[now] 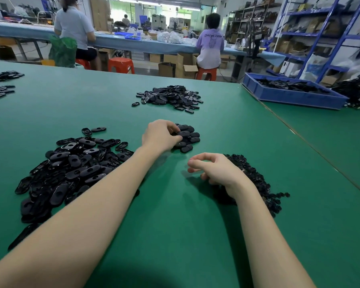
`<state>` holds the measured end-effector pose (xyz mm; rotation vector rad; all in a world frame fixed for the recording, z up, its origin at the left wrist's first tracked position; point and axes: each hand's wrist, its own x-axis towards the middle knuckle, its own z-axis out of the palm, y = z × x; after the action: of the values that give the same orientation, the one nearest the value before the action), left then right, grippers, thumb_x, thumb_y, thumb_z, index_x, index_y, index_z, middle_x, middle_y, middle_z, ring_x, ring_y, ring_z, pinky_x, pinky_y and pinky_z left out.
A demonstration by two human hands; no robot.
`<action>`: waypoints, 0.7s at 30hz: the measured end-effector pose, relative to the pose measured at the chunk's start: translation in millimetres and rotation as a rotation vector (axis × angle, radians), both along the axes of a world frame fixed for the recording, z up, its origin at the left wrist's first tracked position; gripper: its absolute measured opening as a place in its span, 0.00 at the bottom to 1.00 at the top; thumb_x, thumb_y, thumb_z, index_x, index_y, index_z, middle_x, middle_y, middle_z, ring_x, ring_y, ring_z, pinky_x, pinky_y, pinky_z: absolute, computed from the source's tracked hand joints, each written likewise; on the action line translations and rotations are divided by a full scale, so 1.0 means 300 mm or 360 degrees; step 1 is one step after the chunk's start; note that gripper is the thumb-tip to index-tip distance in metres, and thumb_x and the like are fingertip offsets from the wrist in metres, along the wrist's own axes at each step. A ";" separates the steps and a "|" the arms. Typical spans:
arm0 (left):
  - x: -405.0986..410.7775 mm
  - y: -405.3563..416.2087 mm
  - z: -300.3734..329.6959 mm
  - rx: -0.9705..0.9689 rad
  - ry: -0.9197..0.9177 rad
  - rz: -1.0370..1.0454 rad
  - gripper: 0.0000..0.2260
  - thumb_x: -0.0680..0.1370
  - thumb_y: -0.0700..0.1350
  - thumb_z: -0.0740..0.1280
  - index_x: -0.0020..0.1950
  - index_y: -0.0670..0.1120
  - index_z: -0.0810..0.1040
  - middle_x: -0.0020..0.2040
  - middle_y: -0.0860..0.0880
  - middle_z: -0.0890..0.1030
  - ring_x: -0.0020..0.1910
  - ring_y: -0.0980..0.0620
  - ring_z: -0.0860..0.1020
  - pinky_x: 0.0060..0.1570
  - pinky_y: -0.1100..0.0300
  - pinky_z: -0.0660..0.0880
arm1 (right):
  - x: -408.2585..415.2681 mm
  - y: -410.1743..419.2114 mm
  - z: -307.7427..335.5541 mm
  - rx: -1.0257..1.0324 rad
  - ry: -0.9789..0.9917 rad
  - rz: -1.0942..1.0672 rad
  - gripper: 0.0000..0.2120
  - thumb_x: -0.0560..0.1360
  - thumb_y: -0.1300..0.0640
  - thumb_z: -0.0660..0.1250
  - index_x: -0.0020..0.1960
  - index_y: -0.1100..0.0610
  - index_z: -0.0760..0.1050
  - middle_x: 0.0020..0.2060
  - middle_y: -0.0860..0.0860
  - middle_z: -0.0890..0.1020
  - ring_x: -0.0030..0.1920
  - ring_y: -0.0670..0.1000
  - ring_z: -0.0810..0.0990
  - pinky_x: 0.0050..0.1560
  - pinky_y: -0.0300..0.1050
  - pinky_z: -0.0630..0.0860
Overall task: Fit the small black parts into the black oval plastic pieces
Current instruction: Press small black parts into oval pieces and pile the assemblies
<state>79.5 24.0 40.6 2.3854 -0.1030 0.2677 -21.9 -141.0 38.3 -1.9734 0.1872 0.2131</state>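
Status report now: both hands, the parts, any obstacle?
Left hand grips an oval piece at the small pile. Right hand loosely curled, empty, beside the small black parts. Nothing in the way.

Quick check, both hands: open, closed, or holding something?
Left hand: fingers curled on an oval piece in the small stack of oval pieces.
Right hand: loosely curled beside the pile of small black parts, apparently holding nothing.

Two bare forearms, sleeveless to the frame edge, end in the left hand (pixel 161 135) and right hand (pixel 213 170). Neither of the hands wears a glove. No ring, watch or band shows on either wrist.
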 end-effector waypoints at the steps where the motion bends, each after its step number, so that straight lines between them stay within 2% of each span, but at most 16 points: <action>1: 0.014 -0.005 -0.002 0.0041 0.0019 0.0017 0.07 0.73 0.52 0.75 0.51 0.57 0.84 0.44 0.57 0.79 0.49 0.53 0.78 0.46 0.61 0.71 | 0.001 -0.001 0.000 -0.0003 -0.0003 0.0008 0.07 0.76 0.49 0.72 0.51 0.50 0.83 0.42 0.43 0.88 0.33 0.45 0.72 0.33 0.39 0.67; 6: 0.044 -0.007 -0.020 0.0159 0.0099 0.0037 0.08 0.74 0.53 0.75 0.52 0.56 0.84 0.46 0.55 0.80 0.50 0.51 0.78 0.47 0.61 0.71 | 0.006 -0.004 -0.001 -0.0005 -0.0005 0.0029 0.07 0.76 0.48 0.72 0.51 0.50 0.83 0.41 0.43 0.88 0.33 0.45 0.73 0.33 0.39 0.68; 11: 0.034 0.018 -0.005 0.0131 0.0049 0.0000 0.13 0.74 0.54 0.75 0.57 0.55 0.81 0.47 0.54 0.79 0.51 0.50 0.79 0.50 0.58 0.75 | 0.008 0.001 -0.001 -0.0037 0.0013 0.0049 0.07 0.77 0.48 0.72 0.50 0.50 0.83 0.41 0.43 0.88 0.33 0.45 0.73 0.33 0.39 0.68; 14: -0.002 0.061 0.024 0.0003 -0.0012 -0.0030 0.12 0.75 0.52 0.74 0.57 0.53 0.81 0.47 0.53 0.81 0.49 0.51 0.79 0.49 0.59 0.75 | 0.007 0.004 0.001 -0.0064 -0.0006 0.0070 0.06 0.77 0.49 0.72 0.49 0.50 0.83 0.40 0.43 0.88 0.31 0.44 0.73 0.30 0.36 0.68; 17: -0.079 0.135 0.063 -0.0183 -0.0054 -0.0078 0.09 0.77 0.54 0.71 0.55 0.54 0.81 0.46 0.55 0.82 0.43 0.57 0.78 0.40 0.64 0.70 | 0.005 0.008 0.004 -0.0045 -0.0078 0.0075 0.05 0.77 0.50 0.71 0.48 0.50 0.83 0.39 0.43 0.88 0.28 0.42 0.73 0.27 0.32 0.67; 19: -0.143 0.196 0.083 -0.0233 -0.0022 -0.0134 0.07 0.78 0.56 0.69 0.53 0.57 0.82 0.47 0.58 0.82 0.43 0.59 0.78 0.41 0.64 0.72 | 0.006 0.014 0.006 -0.0026 -0.0145 0.0077 0.04 0.77 0.51 0.71 0.49 0.50 0.83 0.39 0.43 0.87 0.26 0.41 0.73 0.27 0.30 0.68; 21: -0.203 0.258 0.098 -0.0143 0.0058 -0.0226 0.05 0.79 0.56 0.68 0.51 0.58 0.82 0.48 0.59 0.82 0.45 0.57 0.80 0.45 0.61 0.74 | 0.006 0.028 0.008 -0.0051 -0.0185 0.0099 0.04 0.78 0.51 0.71 0.49 0.50 0.83 0.40 0.44 0.88 0.28 0.42 0.74 0.27 0.30 0.68</action>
<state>18.7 101.3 70.0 2.2804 -0.2375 0.1584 -20.2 -132.7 40.6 -2.0186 0.0544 0.1354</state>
